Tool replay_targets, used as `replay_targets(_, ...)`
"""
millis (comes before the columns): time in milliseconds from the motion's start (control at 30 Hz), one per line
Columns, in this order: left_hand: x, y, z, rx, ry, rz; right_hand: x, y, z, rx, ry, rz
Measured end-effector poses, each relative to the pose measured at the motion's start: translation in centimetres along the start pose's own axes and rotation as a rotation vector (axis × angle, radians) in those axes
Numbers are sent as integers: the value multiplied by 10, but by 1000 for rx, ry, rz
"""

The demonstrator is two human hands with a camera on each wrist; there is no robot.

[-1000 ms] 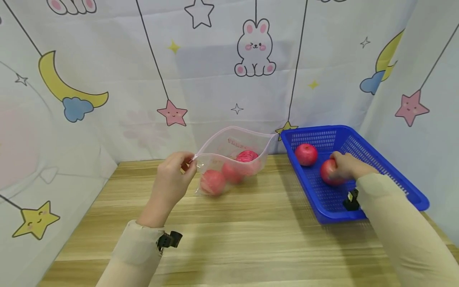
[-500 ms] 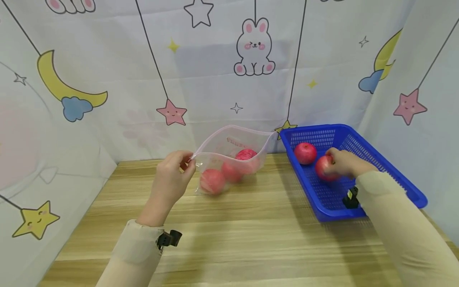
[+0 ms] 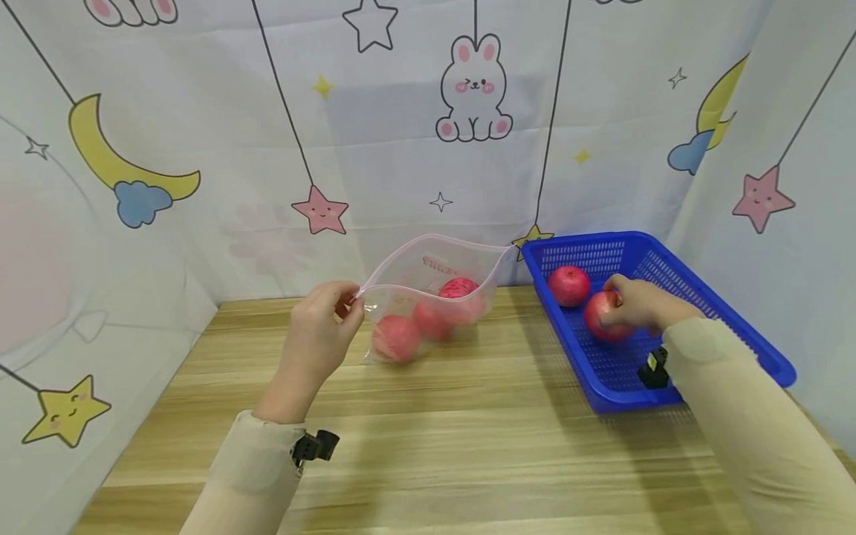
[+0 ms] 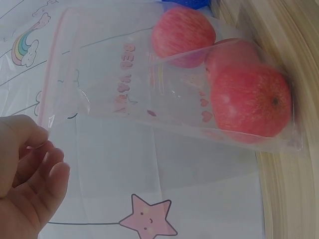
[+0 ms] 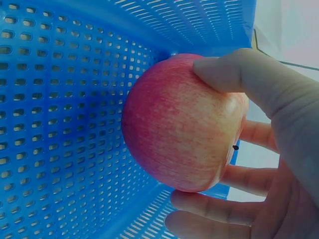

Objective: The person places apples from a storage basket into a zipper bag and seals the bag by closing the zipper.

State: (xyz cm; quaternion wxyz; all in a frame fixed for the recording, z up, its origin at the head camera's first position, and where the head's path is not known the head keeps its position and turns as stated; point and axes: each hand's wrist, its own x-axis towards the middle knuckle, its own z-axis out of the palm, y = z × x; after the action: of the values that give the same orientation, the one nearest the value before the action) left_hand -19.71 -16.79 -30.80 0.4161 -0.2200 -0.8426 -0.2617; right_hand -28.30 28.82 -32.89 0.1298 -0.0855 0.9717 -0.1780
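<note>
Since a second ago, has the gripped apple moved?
Yes. The apple in the right hand has shifted slightly left, toward the other apple, within the blue basket.

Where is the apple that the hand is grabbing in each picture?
Head view: the grabbed apple sits right of centre, inside the blue basket, under the right hand.
Left wrist view: not in it; the apples there are inside the clear bag.
Right wrist view: it fills the middle, with fingers curled round it.
Shared landmark: the blue basket's holed wall shows in the head and right wrist views.
</note>
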Motion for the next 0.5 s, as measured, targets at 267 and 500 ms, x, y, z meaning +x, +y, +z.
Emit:
replay_targets(267,0,-1,0,-4,8,10,-3,-5,-5,0,21,-31)
replay_targets(500,0,-1,0,-7,8,6,-3,-8,-8,-44,65,-64)
